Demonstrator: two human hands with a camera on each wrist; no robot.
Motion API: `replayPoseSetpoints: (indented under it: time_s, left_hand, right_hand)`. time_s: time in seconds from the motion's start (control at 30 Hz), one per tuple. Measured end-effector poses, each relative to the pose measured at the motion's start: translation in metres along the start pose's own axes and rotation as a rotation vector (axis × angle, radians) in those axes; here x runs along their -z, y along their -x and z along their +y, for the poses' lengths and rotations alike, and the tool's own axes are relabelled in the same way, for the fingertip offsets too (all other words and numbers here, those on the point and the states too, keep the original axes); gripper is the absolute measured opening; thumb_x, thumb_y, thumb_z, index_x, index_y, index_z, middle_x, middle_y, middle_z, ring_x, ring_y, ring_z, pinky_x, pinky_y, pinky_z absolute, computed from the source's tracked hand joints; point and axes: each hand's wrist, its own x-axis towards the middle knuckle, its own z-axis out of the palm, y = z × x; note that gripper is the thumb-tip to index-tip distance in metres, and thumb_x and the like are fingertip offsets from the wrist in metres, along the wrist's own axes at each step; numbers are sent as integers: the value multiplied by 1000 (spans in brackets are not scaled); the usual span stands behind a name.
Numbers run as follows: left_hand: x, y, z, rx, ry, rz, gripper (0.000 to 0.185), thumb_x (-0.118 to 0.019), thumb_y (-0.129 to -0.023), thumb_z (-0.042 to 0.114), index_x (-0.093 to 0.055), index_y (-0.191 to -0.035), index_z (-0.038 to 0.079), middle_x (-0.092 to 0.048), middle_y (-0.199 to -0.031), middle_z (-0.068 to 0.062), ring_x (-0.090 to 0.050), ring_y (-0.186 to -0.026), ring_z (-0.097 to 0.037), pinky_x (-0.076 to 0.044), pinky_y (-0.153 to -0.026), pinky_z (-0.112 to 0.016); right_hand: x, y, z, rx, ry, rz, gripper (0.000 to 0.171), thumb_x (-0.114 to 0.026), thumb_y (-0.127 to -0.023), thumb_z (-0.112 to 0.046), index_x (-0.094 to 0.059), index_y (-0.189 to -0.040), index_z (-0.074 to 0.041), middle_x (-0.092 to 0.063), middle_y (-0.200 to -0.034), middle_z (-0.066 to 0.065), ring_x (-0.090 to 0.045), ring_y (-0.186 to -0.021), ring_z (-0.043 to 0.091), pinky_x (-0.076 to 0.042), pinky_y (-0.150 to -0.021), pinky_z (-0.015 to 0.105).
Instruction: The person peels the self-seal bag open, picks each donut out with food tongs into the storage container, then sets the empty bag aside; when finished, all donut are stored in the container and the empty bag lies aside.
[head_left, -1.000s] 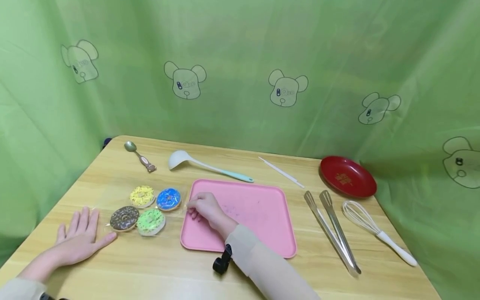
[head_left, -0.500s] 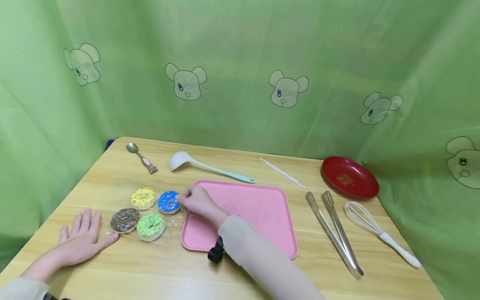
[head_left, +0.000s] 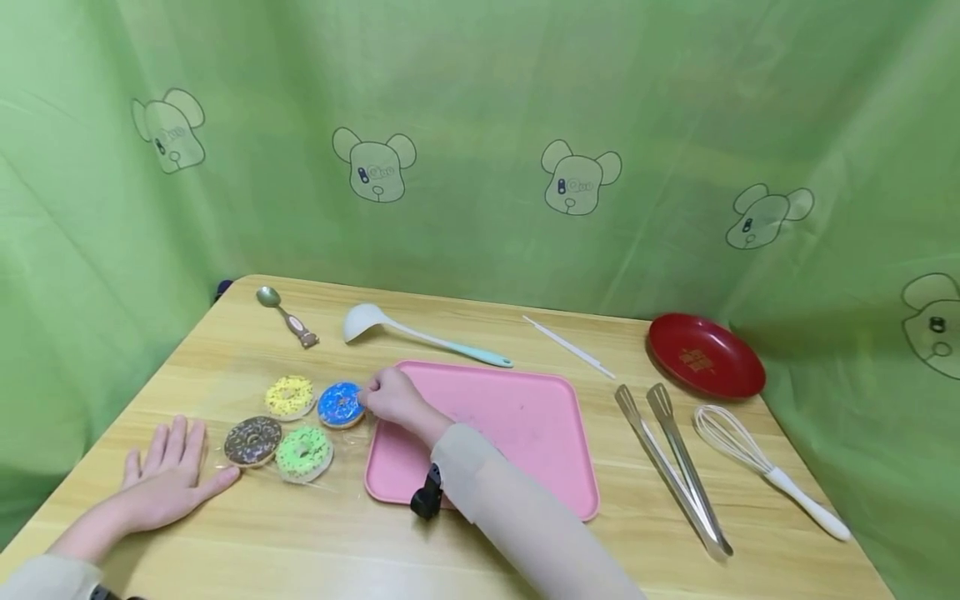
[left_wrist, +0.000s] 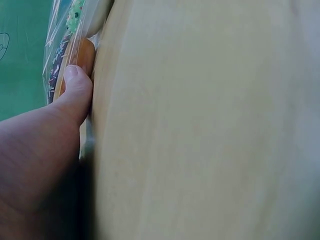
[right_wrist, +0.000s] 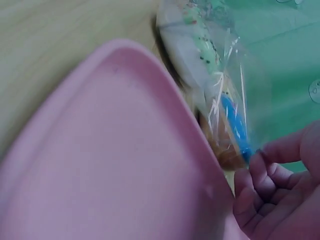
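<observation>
Right hand [head_left: 397,398] in a pinch on clear wrapper [right_wrist: 232,55], blue donut [head_left: 340,407] just to its left

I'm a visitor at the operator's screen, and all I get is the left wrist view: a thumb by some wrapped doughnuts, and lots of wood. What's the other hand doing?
Observer: In the head view, the right hand is at the edge of the blue doughnut; its grip looks like a pinch on the clear wrapper.

Operator: Oh, I see no blue one here! What's under that arm?

Observer: A pink tray; the right sleeve crosses over its near edge.
</observation>
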Motion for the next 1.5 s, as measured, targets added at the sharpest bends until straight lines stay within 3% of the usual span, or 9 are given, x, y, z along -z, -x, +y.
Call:
replayPoseSetpoints:
  time_s: [0.17,0.33,0.43,0.63,0.87,1.13,1.33,1.5]
  left_hand:
    - [3,2,6,8,-4,-8,98,-39,-91,60,7,-141,-10,22,-141,-35,26,-125,-50,21,-87,-70]
    - [2,-2,1,0,-1,-22,100,-38,-90,63,9,-141,-10,24,-140,-35,27,-124,-51,21,-86,-70]
    - [0,-2,-2,8,-11,-27,101,-37,-89,64,11,-141,-8,25,-141,-33,28,-124,-50,21,-86,-70]
    - [4,1,10,10,-4,-30,98,-38,-91,60,7,-140,-11,21,-140,-37,25,-124,-52,20,-86,-71]
    - [6,1,13,25,1,-42,97,-39,-91,59,3,-139,-14,19,-140,-39,23,-124,-56,20,-86,-71]
    - [6,5,4,68,24,-39,100,-39,-90,62,4,-139,-15,22,-139,-39,28,-122,-54,24,-84,-69]
    - [12,5,1,71,14,-58,100,-39,-91,60,4,-137,-18,19,-136,-43,25,-119,-59,21,-84,-71]
    - [16,4,-1,83,7,-60,103,-40,-90,60,6,-134,-21,21,-136,-43,25,-119,-59,21,-84,-71]
  right_hand:
    - [9,3,11,27,-87,5,29,-61,-82,-4,-47,-57,-10,-58,-68,1,-42,-44,12,-35,-42,22]
    - [16,7,20,29,-123,18,33,-58,-81,-1,-44,-53,-11,-46,-52,1,-39,-41,13,-31,-41,21]
    - [15,9,24,26,-149,35,35,-58,-82,-2,-43,-52,-11,-45,-50,0,-38,-40,12,-30,-40,20]
    - [16,13,30,14,-195,69,28,-55,-78,3,-47,-55,-10,-51,-54,2,-40,-44,11,-32,-42,20]
    - [18,14,36,-127,-318,123,12,-52,-76,7,-59,-67,2,-55,-57,7,-46,-46,13,-39,-40,20]
    - [11,2,23,-256,-487,102,12,-59,-81,-1,-64,-74,6,-53,-52,6,-45,-38,13,-34,-34,20]
    - [13,-4,18,-357,-644,54,17,-62,-83,-5,-65,-95,8,-59,-62,6,-52,-44,12,-39,-39,19]
    - [21,-6,20,-374,-729,68,19,-60,-79,0,-66,-96,7,-62,-65,8,-54,-48,14,-43,-42,21]
